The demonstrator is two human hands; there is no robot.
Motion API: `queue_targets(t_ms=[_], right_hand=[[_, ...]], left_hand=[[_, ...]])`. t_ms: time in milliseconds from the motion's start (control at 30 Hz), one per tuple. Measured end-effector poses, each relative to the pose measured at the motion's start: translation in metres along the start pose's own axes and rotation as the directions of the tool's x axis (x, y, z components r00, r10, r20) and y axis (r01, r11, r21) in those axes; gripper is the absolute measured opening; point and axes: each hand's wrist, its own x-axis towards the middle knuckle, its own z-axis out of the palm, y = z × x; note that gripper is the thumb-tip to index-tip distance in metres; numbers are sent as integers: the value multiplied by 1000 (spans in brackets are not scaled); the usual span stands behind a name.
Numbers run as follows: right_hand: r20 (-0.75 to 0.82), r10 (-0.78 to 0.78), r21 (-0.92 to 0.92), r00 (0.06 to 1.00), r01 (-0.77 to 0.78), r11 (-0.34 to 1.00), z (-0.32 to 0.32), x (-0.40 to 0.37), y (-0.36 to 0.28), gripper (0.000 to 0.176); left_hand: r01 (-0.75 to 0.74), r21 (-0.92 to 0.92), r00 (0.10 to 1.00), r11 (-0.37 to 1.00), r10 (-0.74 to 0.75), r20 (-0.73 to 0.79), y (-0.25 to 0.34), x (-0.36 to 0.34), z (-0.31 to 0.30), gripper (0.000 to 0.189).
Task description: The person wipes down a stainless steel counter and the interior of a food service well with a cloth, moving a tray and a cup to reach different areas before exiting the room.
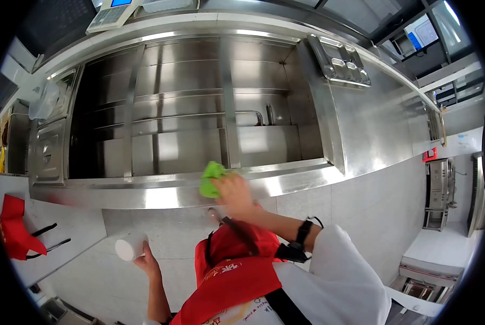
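Observation:
My right hand is closed on a bright green cloth. The cloth lies against the front metal rim of a stainless steel counter, near a divider bar. Slight blur covers the fingers. Lower left, over the floor, my left hand grips a white cylindrical container by its side. The container is tilted, with one round end facing the camera; its contents do not show. Just beyond the cloth, the counter's deep well is split by metal bars, with a thin pipe running along inside.
A compartment tray rests at the well's back right corner. Steel countertop extends right. At left are a metal pan lid and a clear plastic container. A keypad device stands at the back. Red fabric lies far left.

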Motion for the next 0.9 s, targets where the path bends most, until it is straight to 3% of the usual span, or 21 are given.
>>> queue_targets(t_ms=[67,200,333,400,500,533,567,600,633,700,800,900], right_hand=[[83,-123,18,989,122,992,16,28,-38,60],[54,-265,115,963,258,959,50,69,-94,56],[21,-336,110,942,332,937,35,43,-65,53],[73,-278,16,958,277,961,11,-2,-17,56],[107,6,-218,994,17,976,-41,-81,59,63],[-8,3,-240,1000,-5,971,-46,-112,97,63],[-55,166,-198,985,-173,965,-68,-136,117,60],[-210,295,-128,932,-325,937,-76,-166,141,55],[-255,449,-231,856,-505,832,-72,-197,179,52],[-365,601,-355,711,-703,616,-97,-215,212,51],[-423,777,-134,467,-880,456,-116,-197,250,53],[-445,520,-300,729,-668,681,-78,-168,238,57]], left_hand=[[2,32,1000,999,-1,-27,0,-1,-16,34],[-35,30,999,999,36,-13,4,-2,-26,34],[-123,56,989,991,118,84,16,14,-10,32],[-168,12,979,986,166,119,16,28,6,31],[-211,-60,964,976,218,154,17,47,31,29],[-230,-80,958,970,240,155,21,54,42,29],[-250,-100,952,963,263,156,26,59,54,29],[-230,-109,948,967,248,201,36,63,60,29],[-228,-136,946,964,252,206,41,67,69,29],[-218,-183,940,959,256,224,46,75,80,28],[-239,-159,929,958,273,250,44,99,87,30],[-209,-158,955,965,236,182,38,135,94,31]])
